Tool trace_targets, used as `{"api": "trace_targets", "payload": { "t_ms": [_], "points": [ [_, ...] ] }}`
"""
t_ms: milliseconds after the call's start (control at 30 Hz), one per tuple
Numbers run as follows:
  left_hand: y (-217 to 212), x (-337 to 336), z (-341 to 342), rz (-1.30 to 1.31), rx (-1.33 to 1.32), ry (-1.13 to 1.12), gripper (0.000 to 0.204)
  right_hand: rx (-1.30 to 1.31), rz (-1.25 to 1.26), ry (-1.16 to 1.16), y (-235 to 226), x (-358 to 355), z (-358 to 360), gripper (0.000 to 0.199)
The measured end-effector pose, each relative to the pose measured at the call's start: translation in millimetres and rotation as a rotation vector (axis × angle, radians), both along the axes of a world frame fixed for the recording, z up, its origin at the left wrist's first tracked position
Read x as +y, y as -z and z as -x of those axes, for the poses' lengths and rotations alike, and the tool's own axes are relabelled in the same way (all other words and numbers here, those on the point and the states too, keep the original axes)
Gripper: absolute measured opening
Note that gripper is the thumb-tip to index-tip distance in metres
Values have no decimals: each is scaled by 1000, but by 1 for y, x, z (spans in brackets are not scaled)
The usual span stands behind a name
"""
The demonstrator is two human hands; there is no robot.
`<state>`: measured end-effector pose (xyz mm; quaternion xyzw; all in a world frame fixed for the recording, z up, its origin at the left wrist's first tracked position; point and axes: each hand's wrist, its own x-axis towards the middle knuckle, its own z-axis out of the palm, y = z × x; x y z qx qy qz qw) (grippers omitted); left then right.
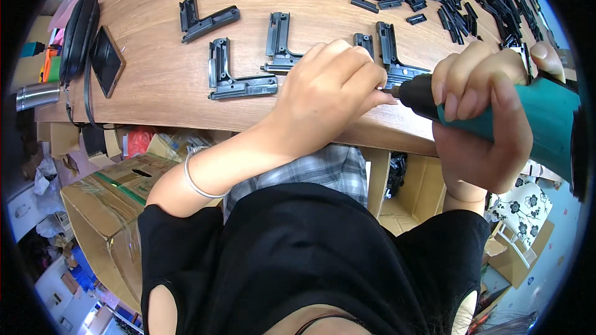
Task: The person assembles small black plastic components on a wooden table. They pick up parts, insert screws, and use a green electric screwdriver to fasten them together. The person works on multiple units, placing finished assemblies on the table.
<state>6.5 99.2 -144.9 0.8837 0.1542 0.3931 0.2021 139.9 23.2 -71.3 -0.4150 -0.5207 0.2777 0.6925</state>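
1. Fingers of the right hand wrap around a teal power screwdriver.
2. Left hand curls at its tip; I can't tell whether it grips anything.
3. Black L-shaped parts flank that hand on the wooden table, cardboard box below.

Left hand bent inward, right hand clenched
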Motion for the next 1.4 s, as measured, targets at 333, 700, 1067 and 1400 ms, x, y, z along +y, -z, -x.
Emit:
{"api": "trace_targets", "payload": {
  "t_ms": [333, 700, 1067, 1400],
  "points": [
    [6, -2, 0, -3, 179, -173, 93, -84, 33, 48, 3, -1, -4, 31],
    [13, 4, -2, -54, 166, -152, 79, -247, 124, 70, 9, 2, -11, 27],
    [19, 4, -7, -64, 164, -213, 69, -203, 180, 57, 7, 14, 4, 31],
    [18, 3, -10, -77, 167, -231, 71, -273, 73, -102, 13, 24, -4, 33]
  ]
}}
